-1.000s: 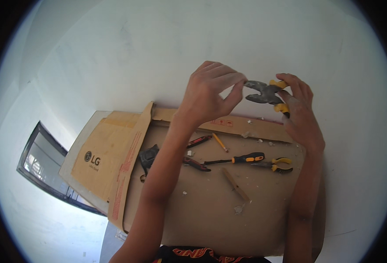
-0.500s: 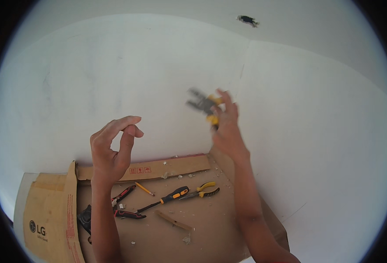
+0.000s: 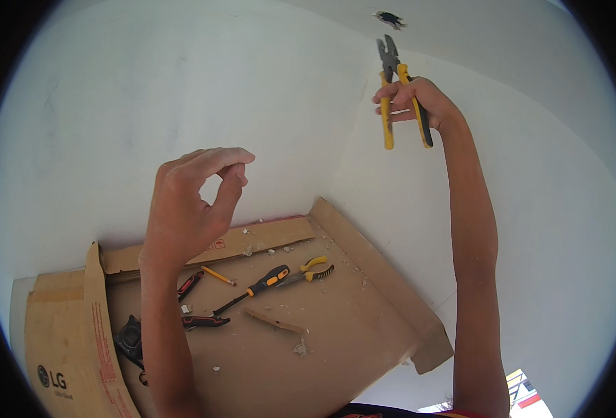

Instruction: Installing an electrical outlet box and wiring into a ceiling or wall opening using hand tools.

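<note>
My right hand (image 3: pixel 430 97) is raised at the upper right, its fingers among the handles of yellow-handled pliers (image 3: pixel 390 64). The jaws point upward and stand slightly apart, just below a dark, ragged hole (image 3: pixel 391 19) in the white surface overhead. Between the yellow handles a wide gap shows. My left hand (image 3: pixel 193 198) is held up left of the middle, over the cardboard. Its thumb and forefinger meet in a pinch, and whatever may be between them is too small to see.
Below lies an opened cardboard box (image 3: pixel 363 334) with crumbs of debris. On it are a screwdriver (image 3: pixel 269 280), long-nose pliers (image 3: pixel 311 270) with yellow-black grips, a yellow pencil (image 3: pixel 218 276), a brown strip (image 3: pixel 274 320), a red-black tool (image 3: pixel 207 321) and a black tool (image 3: pixel 129 338) partly behind my left forearm. White walls meet behind.
My right hand has risen with the pliers, turning their jaws from leftward to upward near the hole. My left hand has moved up a little, still pinched. The view has shifted.
</note>
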The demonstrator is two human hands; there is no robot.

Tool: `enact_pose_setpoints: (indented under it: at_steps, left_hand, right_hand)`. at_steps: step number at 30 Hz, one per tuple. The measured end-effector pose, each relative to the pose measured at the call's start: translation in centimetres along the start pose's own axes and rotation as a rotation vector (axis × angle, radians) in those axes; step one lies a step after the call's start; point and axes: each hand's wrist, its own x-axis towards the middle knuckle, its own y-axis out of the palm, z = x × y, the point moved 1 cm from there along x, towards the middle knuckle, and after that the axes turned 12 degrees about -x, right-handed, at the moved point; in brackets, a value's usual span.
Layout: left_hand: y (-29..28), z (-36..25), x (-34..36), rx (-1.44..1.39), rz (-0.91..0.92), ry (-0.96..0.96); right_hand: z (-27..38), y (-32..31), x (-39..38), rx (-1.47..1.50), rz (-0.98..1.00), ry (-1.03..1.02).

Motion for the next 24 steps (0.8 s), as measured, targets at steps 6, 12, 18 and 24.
enact_pose_setpoints:
  at_steps: [6, 12, 18, 24]
  left_hand:
    - [3.4, 0.2, -0.1, -0.079, 0.1, -0.045]
    - [13.0, 3.6, 5.8, -0.49, 0.172, -0.28]
    - [21.7, 1.1, 15.4, -1.156, 0.288, -0.726]
    - [25.6, -0.5, 17.6, -1.459, 0.0, -0.76]
  right_hand:
    - [3.2, -2.5, -0.9, 0.103, 0.048, 0.021]
    - [4.4, -3.8, -1.1, 0.082, 0.085, -0.038]
    - [5.2, -4.6, 0.1, -0.036, 0.023, 0.006]
    - [4.4, -6.5, 0.0, -0.117, -0.015, -0.033]
